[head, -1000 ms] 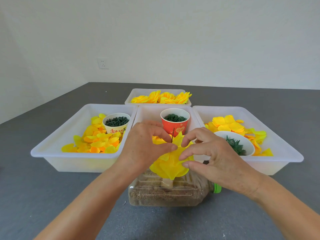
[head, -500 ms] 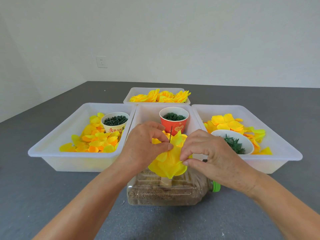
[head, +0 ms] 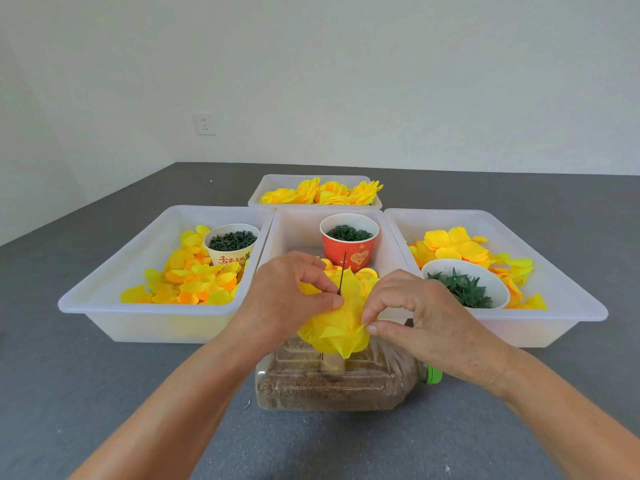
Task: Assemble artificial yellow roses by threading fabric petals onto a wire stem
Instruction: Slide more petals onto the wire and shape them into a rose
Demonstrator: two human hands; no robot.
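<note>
Pinching the yellow fabric petal layer (head: 337, 323) from both sides, the person is working it down a thin dark wire stem (head: 342, 273) that is standing upright through its middle, seen from the head camera, the only view. The left hand (head: 284, 299) is coming in from 9 o'clock, its thumb and forefinger pressing together on the fabric right at the base of the exposed wire, likely to steady the hole as the layer slides. The right hand (head: 419, 317) is sitting at 3 o'clock of the flower, thumb and forefinger nipping the petal edge while the other fingers are curling loosely behind. Holding the stem upright is a clear plastic bottle (head: 332, 386), lying on its side with a green cap and a grainy brown filling, probably serving as a weighted stand; how the wire is fixed into it is hidden by the petals. Thin, soft and crinkling, the fabric is drooping in rounded lobes. At 12 o'clock a red paper cup (head: 349, 244) is holding small green rings. At 10 o'clock a translucent white tray (head: 104, 292) is offering loose petals within easy reach, and at 2 o'clock a white bowl (head: 498, 289) is holding spiky green pieces. Farther at 12 o'clock, finished roses (head: 322, 194) are lying together in a tray.
</note>
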